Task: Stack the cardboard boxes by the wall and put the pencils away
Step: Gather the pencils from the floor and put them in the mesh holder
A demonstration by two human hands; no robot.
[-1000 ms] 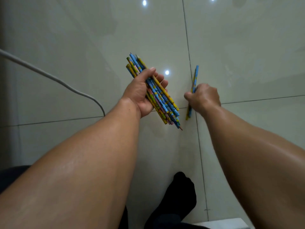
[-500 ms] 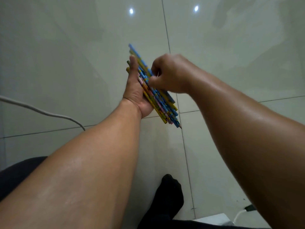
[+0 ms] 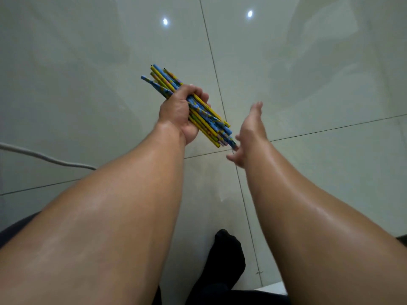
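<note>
Your left hand (image 3: 176,113) has the pencils (image 3: 209,119) in one bundle, held above the floor (image 3: 88,62). Its fingers (image 3: 198,92) are curled round the middle of the bundle and the thumb is closed over the top. The pencils are not squared up, and their ends sit staggered at both ends of the bundle.

The long axis is what matters for the next move. It runs on a slant, with the far ends up and to your left and the near ends down and to your right. The near ends point almost straight at your right hand (image 3: 251,130).

That hand holds nothing. Its fingers (image 3: 258,107) are straight and loosely together, the hand is seen edge-on, and it sits just beside the near tips. The hand is blurred low down, so you cannot tell whether it touches the tips.

The right hand is the nearer one to those loose ends. It is well placed to tap them level or to take the bundle from that end. I judge the gathering as good as done, because no stray pencil shows on the floor.

No box or holder for the pencils is in view, so you will have to look up or turn to find one.

A cable (image 3: 44,158) crosses the floor on your left, and your foot (image 3: 229,249) stands below the hands. Mind the cable when you move.
</note>
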